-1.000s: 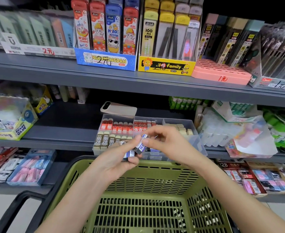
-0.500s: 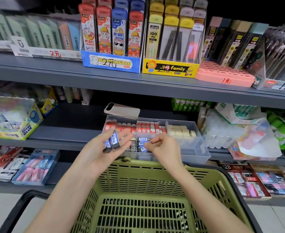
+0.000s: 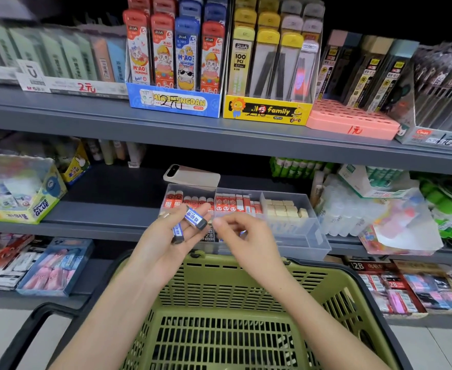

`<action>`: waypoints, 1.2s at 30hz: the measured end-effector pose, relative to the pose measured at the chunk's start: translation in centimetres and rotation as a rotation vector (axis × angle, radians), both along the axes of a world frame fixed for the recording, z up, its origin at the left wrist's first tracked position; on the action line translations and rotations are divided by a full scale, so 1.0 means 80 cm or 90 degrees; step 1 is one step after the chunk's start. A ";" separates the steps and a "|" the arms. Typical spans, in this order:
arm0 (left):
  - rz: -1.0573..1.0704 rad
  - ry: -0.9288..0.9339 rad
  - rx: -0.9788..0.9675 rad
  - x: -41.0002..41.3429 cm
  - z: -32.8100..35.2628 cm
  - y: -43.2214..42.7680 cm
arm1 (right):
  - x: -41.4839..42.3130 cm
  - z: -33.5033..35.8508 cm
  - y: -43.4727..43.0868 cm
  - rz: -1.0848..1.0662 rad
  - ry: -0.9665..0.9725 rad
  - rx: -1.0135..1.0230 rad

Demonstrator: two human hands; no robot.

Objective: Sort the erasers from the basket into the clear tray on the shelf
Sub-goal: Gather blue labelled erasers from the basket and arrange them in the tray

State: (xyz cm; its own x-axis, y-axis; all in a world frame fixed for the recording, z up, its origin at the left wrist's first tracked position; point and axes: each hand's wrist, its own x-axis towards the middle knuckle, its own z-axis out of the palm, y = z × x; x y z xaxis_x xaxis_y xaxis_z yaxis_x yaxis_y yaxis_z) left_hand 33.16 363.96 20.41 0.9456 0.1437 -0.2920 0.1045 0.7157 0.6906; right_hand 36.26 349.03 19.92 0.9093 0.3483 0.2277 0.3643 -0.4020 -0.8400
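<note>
My left hand (image 3: 166,241) is palm up above the green basket (image 3: 336,279), in front of the clear tray (image 3: 310,233). Two blue-labelled erasers lie on it: one (image 3: 195,217) across the fingers, the other (image 3: 178,233) nearer the palm. My right hand (image 3: 246,236) hovers just right of it with its fingers curled. Its thumb and forefinger tips sit beside the dark end of the upper eraser, and I see nothing held in them. The tray on the middle shelf holds rows of red-labelled erasers (image 3: 230,202), plain cream erasers (image 3: 283,209) and some 2B erasers partly hidden behind my hands.
A phone (image 3: 192,175) lies at the tray's back edge. A glue box (image 3: 19,193) stands to the left, and bagged glue sticks (image 3: 374,209) crowd the tray's right side. Lead-refill displays (image 3: 176,100) fill the upper shelf. More eraser packs lie on the lower shelf.
My right hand drew back from the front of the tray toward my left hand. The left hand rose a little with its two erasers, and one has turned across the fingers.
</note>
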 end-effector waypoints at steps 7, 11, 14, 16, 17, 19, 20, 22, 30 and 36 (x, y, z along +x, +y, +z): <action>-0.039 -0.007 0.067 0.002 0.000 -0.021 | -0.006 0.012 0.006 -0.019 0.262 0.265; -0.006 0.069 0.120 0.000 0.000 -0.009 | 0.024 0.017 -0.018 -0.117 0.244 0.244; -0.021 0.106 0.148 -0.003 0.000 -0.001 | 0.043 0.019 -0.029 -0.130 0.241 0.114; -0.048 0.088 0.201 -0.004 0.001 0.002 | 0.048 0.024 -0.035 -0.087 0.247 0.081; -0.074 0.066 0.255 -0.004 0.002 0.002 | 0.050 0.028 -0.037 -0.042 0.251 0.093; -0.144 0.010 0.398 -0.006 0.005 -0.004 | 0.050 0.035 -0.038 0.054 0.244 0.116; -0.169 -0.012 0.448 -0.005 0.006 -0.008 | 0.048 0.039 -0.037 0.081 0.237 0.124; -0.175 -0.024 0.466 -0.002 0.007 -0.016 | 0.045 0.040 -0.032 0.089 0.234 0.169; -0.143 0.012 0.375 0.003 -0.001 -0.042 | 0.030 0.001 -0.016 -0.015 0.257 0.209; -0.098 0.042 0.187 0.000 -0.001 -0.019 | 0.070 0.000 -0.022 -0.018 0.100 -0.009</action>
